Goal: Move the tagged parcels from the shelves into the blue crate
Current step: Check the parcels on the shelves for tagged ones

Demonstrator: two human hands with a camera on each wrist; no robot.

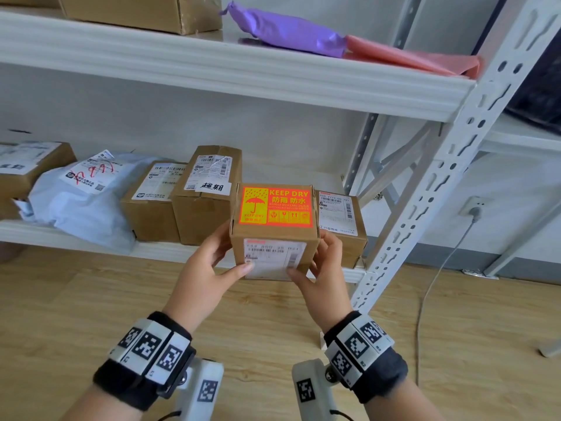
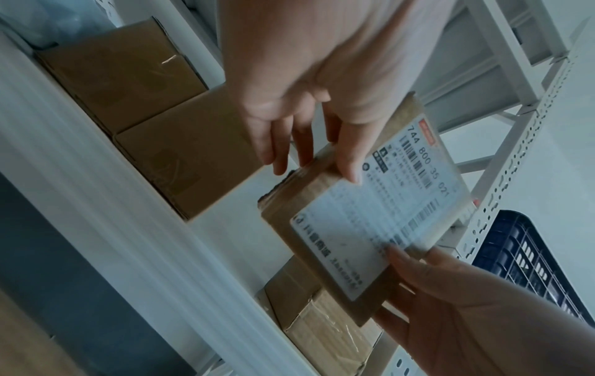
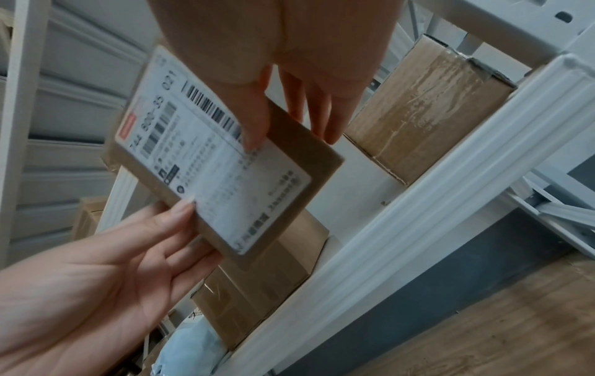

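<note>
A small brown cardboard parcel (image 1: 274,235) with an orange "KEEP DRY" sticker on top and a white shipping label on its near face hangs just in front of the lower shelf (image 1: 91,235). My left hand (image 1: 209,262) grips its left side, thumb on the label. My right hand (image 1: 321,262) grips its right side, thumb on the label's lower corner. The wrist views show the same parcel (image 2: 370,211) (image 3: 222,162) pinched between both hands. A corner of the blue crate (image 2: 528,257) shows beyond the shelf upright in the left wrist view.
On the lower shelf stand several brown boxes (image 1: 209,192), a grey mailer bag (image 1: 88,196) and another labelled box (image 1: 340,220) behind the held parcel. The upper shelf (image 1: 230,71) carries purple and pink bags (image 1: 291,31). A white perforated upright (image 1: 449,165) stands right. Wooden floor lies below.
</note>
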